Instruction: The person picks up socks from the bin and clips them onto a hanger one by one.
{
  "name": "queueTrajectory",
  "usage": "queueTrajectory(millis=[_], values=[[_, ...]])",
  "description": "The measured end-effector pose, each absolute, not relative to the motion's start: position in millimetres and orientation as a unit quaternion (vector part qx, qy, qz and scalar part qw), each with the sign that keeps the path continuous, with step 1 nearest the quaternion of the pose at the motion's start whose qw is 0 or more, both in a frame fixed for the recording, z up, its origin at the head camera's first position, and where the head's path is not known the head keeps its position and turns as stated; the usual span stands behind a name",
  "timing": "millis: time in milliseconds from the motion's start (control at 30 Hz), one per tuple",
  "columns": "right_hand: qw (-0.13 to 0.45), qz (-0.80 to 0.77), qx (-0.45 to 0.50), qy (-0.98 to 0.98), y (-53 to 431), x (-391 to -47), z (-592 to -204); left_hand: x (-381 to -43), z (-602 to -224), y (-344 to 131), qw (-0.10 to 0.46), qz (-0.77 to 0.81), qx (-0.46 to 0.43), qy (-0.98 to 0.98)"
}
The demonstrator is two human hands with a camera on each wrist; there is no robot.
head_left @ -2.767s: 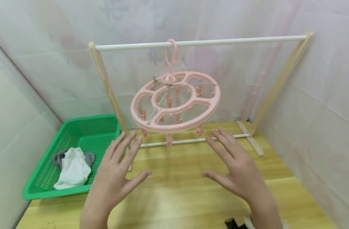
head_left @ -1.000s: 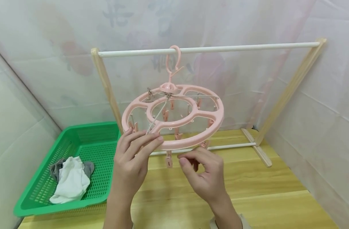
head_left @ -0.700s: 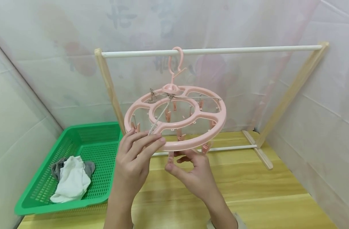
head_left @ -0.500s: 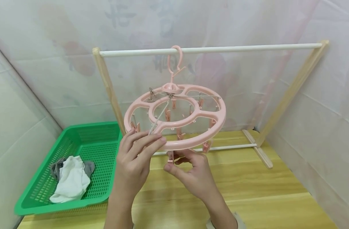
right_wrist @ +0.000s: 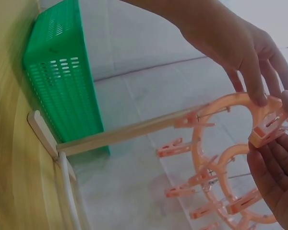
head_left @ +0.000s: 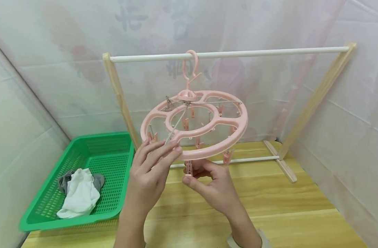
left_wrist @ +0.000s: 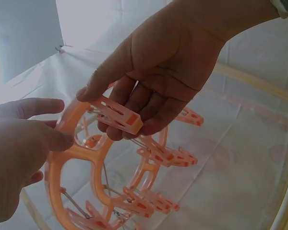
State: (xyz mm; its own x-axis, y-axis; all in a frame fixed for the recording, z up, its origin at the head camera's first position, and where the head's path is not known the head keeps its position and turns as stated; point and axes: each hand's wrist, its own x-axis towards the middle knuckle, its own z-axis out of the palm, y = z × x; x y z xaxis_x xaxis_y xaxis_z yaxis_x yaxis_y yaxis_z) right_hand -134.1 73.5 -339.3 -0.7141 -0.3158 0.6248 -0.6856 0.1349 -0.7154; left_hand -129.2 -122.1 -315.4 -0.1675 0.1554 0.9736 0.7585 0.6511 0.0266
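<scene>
A round pink clip hanger hangs by its hook from the white rod of a drying rack. Several pink clothespins dangle below its ring. My left hand holds the near left rim, fingers over the top and thumb beneath. With thumb and fingers, my right hand pinches a clothespin under the front rim. In the left wrist view that clothespin lies between thumb and fingers, with no cloth in it. The right wrist view shows the left hand above the right at the rim.
On the left stands a green basket with a white cloth and grey cloth inside. Wooden rack legs flank the hanger. Pale fabric walls surround the wooden table.
Both hands came in from spread, apart positions. The left took hold of the rim, then the right gripped the front clothespin. The ring has shifted slightly right during the last half second.
</scene>
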Motion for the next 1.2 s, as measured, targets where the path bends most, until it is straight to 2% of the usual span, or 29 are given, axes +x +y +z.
queueTrajectory(millis=[267, 633, 800, 967, 1200], values=[[0.157, 0.564, 0.335, -0.738, 73.8, -138.2, -339.3, -119.1, -321.9, -146.0, 0.554, -0.270, -0.315, -0.722], [0.151, 0.577, 0.332, -0.731, 68.7, -138.3, -337.2, -112.5, -352.1, -255.7, 0.491, -0.207, -0.217, -0.818], [0.155, 0.577, 0.334, -0.729, 68.6, -138.0, -335.5, -106.5, -367.4, -301.9, 0.440, -0.181, -0.142, -0.868], [0.156, 0.577, 0.331, -0.730, 70.0, -136.7, -333.2, -106.7, -383.8, -333.4, 0.402, -0.168, -0.110, -0.894], [0.153, 0.581, 0.327, -0.729, 70.8, -135.4, -332.6, -111.8, -404.3, -365.9, 0.283, -0.164, -0.075, -0.942]])
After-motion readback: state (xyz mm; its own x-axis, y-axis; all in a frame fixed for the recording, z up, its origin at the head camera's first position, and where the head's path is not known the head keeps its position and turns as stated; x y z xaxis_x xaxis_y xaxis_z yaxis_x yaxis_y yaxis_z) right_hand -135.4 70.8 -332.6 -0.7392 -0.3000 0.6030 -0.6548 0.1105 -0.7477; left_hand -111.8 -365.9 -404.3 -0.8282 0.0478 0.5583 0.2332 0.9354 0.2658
